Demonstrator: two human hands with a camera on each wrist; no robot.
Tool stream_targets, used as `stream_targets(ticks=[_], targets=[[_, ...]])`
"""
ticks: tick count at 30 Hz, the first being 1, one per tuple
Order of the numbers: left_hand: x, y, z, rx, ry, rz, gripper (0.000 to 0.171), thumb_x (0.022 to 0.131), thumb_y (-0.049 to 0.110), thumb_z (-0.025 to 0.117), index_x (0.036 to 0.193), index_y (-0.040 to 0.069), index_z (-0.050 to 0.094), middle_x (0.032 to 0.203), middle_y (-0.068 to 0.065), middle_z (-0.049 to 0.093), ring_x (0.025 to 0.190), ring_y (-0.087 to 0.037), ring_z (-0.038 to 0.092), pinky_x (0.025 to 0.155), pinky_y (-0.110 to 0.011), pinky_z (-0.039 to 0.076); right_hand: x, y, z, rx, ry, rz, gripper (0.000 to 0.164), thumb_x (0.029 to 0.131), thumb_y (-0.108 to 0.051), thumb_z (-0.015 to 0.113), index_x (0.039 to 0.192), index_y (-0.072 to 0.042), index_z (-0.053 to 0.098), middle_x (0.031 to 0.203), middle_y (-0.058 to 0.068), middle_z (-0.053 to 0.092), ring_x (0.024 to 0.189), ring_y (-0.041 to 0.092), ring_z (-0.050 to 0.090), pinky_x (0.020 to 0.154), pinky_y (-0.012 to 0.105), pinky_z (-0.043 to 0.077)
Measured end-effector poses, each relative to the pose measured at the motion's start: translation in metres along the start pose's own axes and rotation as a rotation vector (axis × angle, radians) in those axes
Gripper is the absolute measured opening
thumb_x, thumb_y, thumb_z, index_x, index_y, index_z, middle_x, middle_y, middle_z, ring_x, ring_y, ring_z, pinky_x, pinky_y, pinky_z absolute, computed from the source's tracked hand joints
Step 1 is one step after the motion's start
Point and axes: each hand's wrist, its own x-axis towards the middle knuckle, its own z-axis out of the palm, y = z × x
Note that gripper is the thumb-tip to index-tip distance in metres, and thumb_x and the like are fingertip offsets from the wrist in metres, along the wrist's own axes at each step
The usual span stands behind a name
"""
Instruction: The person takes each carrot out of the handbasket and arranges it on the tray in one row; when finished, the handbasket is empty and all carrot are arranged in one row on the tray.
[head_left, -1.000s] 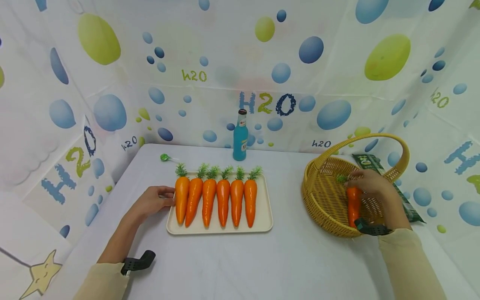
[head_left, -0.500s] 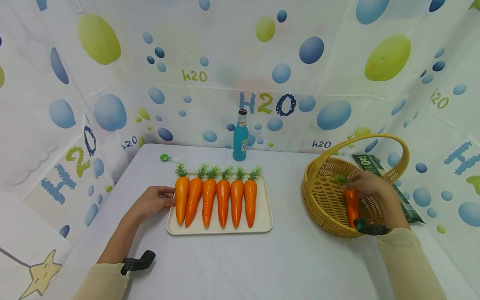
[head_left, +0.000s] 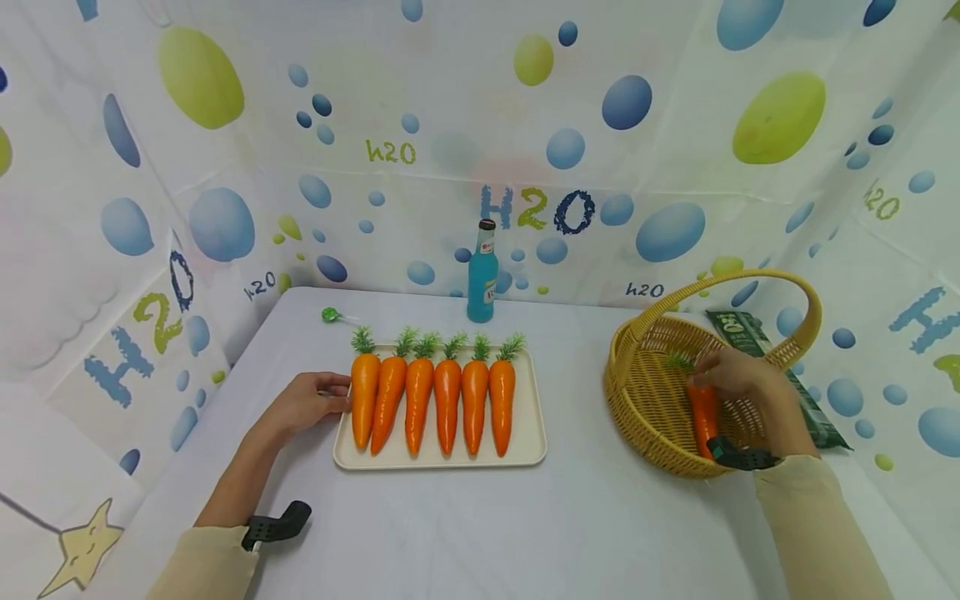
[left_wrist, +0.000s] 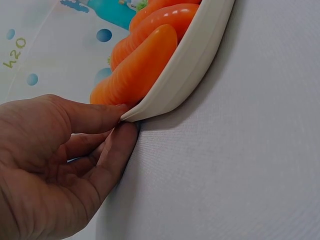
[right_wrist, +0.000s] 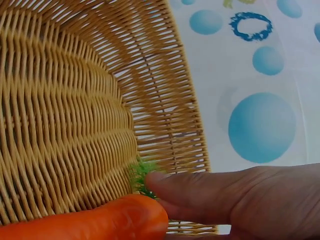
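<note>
My left hand (head_left: 309,402) pinches the left rim of a cream rectangular tray (head_left: 528,417), the thumb on top and fingers beneath in the left wrist view. Several orange carrots (head_left: 446,404) with green feathery tops lie side by side on it, tips toward me. At the right, my right hand (head_left: 738,375) reaches into a yellow wicker basket (head_left: 637,408) and holds a single carrot (head_left: 703,417) near its leafy end. In the right wrist view, the thumb lies by the green leaves (right_wrist: 144,177) above the carrot (right_wrist: 100,222); the other fingers are mostly hidden.
A blue bottle (head_left: 482,279) stands behind the tray. To its left lies a green lollipop (head_left: 331,315). A dark green packet (head_left: 738,329) lies behind and right of the basket, whose tall handle (head_left: 806,325) arches over it. Printed white curtains enclose the table.
Inside the basket, the right hand and its carrot have shifted slightly, the carrot's leafy end swinging a little left and toward me. My left hand and the tray stay put.
</note>
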Motion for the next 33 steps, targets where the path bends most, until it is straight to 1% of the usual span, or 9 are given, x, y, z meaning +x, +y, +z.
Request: stream_targets(ticks=[4,7,12,16,20,24,26,30,33], targets=[[0.0,0.001,0.0,-0.003,-0.005,0.003,0.051,0.091,0.014,0.069,0.135,-0.007,0.053,0.112,-0.016,0.06,0.093,-0.026,0.057,0.081,-0.032,0.054,-0.001,0.002,0.003,0.078,-0.042,0.005,0.051,0.095,-0.02,0.067,0.13,0.013,0.05,0.117,0.026,0.055,0.095,0.03,0.062,0.081,0.047,0.054],[0.0,0.002,-0.001,-0.004,-0.005,0.008,0.051,0.091,0.013,0.069,0.135,-0.007,0.052,0.112,-0.016,0.059,0.093,-0.026,0.057,0.081,-0.031,0.054,0.0,0.003,0.004,0.143,-0.059,0.01,0.05,0.095,-0.015,0.067,0.13,0.014,0.048,0.117,0.027,0.053,0.094,0.029,0.062,0.08,0.047,0.055],[0.001,0.002,0.0,-0.006,-0.005,0.013,0.051,0.091,0.013,0.069,0.135,-0.007,0.053,0.112,-0.016,0.06,0.093,-0.025,0.058,0.081,-0.032,0.055,0.003,0.006,0.004,0.182,-0.075,0.029,0.046,0.093,-0.012,0.069,0.126,0.012,0.049,0.114,0.026,0.052,0.094,0.031,0.062,0.077,0.048,0.056],[0.001,0.003,0.001,-0.004,-0.005,0.012,0.051,0.091,0.013,0.069,0.135,-0.007,0.053,0.112,-0.016,0.06,0.093,-0.026,0.058,0.081,-0.032,0.054,0.002,0.006,0.005,0.207,-0.068,0.043,0.044,0.093,-0.012,0.069,0.125,0.01,0.05,0.113,0.024,0.051,0.092,0.03,0.061,0.077,0.047,0.056],[0.002,0.004,0.001,-0.001,-0.003,0.014,0.05,0.091,0.013,0.068,0.134,-0.007,0.053,0.111,-0.016,0.06,0.092,-0.026,0.058,0.081,-0.032,0.054,-0.003,0.003,0.003,0.178,-0.037,0.034,0.046,0.093,-0.014,0.068,0.127,0.01,0.05,0.112,0.024,0.053,0.089,0.029,0.063,0.077,0.047,0.056],[0.002,0.003,0.001,0.016,0.002,0.016,0.05,0.091,0.014,0.068,0.134,-0.007,0.053,0.111,-0.016,0.06,0.093,-0.026,0.057,0.08,-0.032,0.054,-0.01,-0.004,-0.002,0.148,0.015,0.029,0.046,0.093,-0.018,0.068,0.128,0.007,0.051,0.11,0.024,0.056,0.089,0.03,0.063,0.077,0.047,0.056],[0.002,0.002,0.001,0.019,0.001,0.015,0.051,0.091,0.014,0.068,0.134,-0.007,0.053,0.112,-0.016,0.06,0.093,-0.027,0.057,0.08,-0.032,0.053,-0.016,-0.009,-0.006,0.122,0.042,0.005,0.045,0.094,-0.02,0.067,0.128,0.006,0.052,0.11,0.024,0.056,0.089,0.03,0.063,0.077,0.046,0.056],[0.003,-0.001,0.0,0.011,-0.002,0.008,0.051,0.091,0.014,0.068,0.135,-0.007,0.052,0.113,-0.017,0.06,0.094,-0.027,0.058,0.08,-0.032,0.054,-0.029,-0.021,-0.014,0.075,0.083,-0.057,0.047,0.094,-0.021,0.066,0.129,0.007,0.05,0.112,0.027,0.056,0.09,0.032,0.064,0.075,0.046,0.057],[0.004,-0.002,0.0,0.006,-0.003,0.004,0.051,0.091,0.014,0.067,0.136,-0.006,0.052,0.114,-0.017,0.06,0.095,-0.026,0.058,0.081,-0.031,0.054,-0.039,-0.032,-0.019,0.067,0.099,-0.08,0.052,0.094,-0.023,0.066,0.132,0.007,0.048,0.115,0.03,0.054,0.091,0.032,0.065,0.075,0.045,0.057]])
